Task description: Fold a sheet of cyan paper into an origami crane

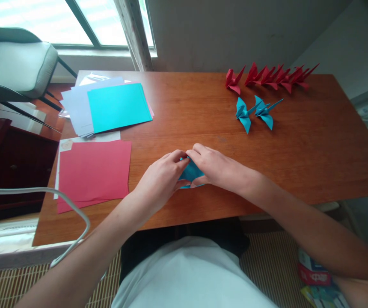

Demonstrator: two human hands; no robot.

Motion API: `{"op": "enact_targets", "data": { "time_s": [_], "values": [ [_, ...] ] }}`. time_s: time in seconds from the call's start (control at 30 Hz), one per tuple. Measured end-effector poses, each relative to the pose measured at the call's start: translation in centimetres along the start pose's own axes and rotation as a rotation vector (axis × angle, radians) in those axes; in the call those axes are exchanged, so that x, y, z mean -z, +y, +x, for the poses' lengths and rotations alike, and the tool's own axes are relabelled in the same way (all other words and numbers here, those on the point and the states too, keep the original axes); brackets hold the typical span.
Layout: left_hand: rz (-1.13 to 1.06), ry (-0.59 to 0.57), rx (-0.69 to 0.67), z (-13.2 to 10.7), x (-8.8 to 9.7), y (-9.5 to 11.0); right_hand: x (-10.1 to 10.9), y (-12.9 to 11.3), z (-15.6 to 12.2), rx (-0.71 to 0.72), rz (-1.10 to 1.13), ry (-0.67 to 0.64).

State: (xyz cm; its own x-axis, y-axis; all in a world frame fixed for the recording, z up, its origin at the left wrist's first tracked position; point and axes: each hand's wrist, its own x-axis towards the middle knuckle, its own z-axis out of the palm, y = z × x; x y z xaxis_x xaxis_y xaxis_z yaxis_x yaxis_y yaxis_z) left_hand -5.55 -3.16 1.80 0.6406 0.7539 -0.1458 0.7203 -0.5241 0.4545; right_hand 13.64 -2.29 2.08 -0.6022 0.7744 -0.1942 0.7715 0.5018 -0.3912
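One view only, worn on the head. It looks forward and down from the near edge of the counter (299,141), close over the left hand (161,177) and right hand (216,167) pinching the folded blue paper (191,172) at mid-frame, facing the window (107,21) and far wall.

Nothing in view can be read: no words, labels, brand names, numbers or signs. The only printed matter is on the coloured packets (315,273) lying on the floor (267,261) at the lower right, beside the person's right arm. Their red and blue faces carry pale marks that may be lettering, too small and blurred to make out.
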Motion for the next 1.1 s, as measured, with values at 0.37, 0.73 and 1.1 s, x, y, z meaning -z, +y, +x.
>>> {"op": "enact_targets", "data": {
  "time_s": [0.37, 0.73, 1.1],
  "values": [
    [0.017, -0.020, 0.010, -0.2, 0.0, -0.1, 1.6, 1.8, -0.6, 0.112, -0.123, -0.073],
    [0.054, -0.009, 0.007, -0.1, -0.2, 0.0, 2.5, 5.9, -4.3, 0.025, -0.240, -0.114],
    [0.046, -0.005, 0.006, -0.1, -0.2, 0.0, 0.7, 1.4, -3.7, 0.060, -0.087, 0.036]
  ]
}}
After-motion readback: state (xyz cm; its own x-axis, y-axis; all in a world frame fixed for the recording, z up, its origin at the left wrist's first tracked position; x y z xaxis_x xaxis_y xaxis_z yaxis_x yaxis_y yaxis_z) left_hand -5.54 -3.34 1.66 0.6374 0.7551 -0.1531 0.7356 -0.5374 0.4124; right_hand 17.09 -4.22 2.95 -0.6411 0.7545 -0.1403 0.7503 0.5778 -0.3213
